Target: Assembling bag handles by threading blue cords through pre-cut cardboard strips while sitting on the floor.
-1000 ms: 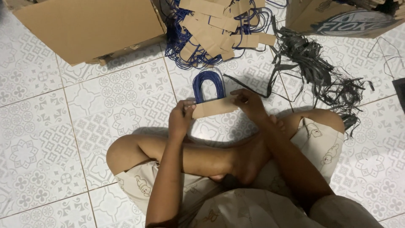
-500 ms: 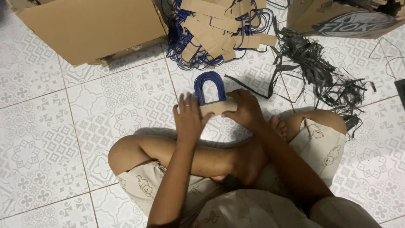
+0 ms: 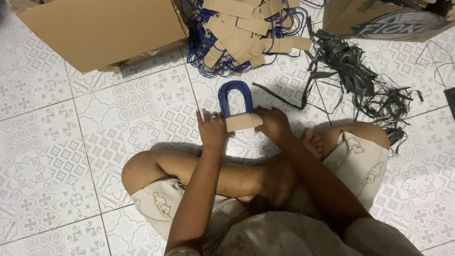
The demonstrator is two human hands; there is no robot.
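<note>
- Head view: a person is seen from above, seated cross-legged on a white patterned tile floor [image 3: 71, 142], with both bare hands held out in front of the knees.
- A stack of brown cardboard strips with blue cord loops [image 3: 238, 108] is held between the two hands, just above the floor and ahead of the crossed legs — the strips lie level and the blue loops arch away from the person.
- The left hand [image 3: 212, 129] is closed on the left end of the stack; its fingers are curled narrowly around the cardboard edge, and a ring is seen on one finger.
- The right hand [image 3: 274, 123] is closed on the right end of the stack, fingers bent over the top of the strips and the thumb side tucked against them.
- A loose pile of brown cardboard strips tangled with blue cords [image 3: 246, 33] is spread on the floor beyond the hands, well apart from the held stack.
- A large flat brown cardboard box [image 3: 104, 31] lies at the upper left, just beside that pile.
- A heap of black plastic straps [image 3: 360, 80] is strewn to the right of the pile — near the person's right knee.
- A second cardboard box with a blue and white print [image 3: 393, 19] is cut off by the upper right edge.
- Light shorts with a small animal print [image 3: 360, 161] are worn by the person.
</note>
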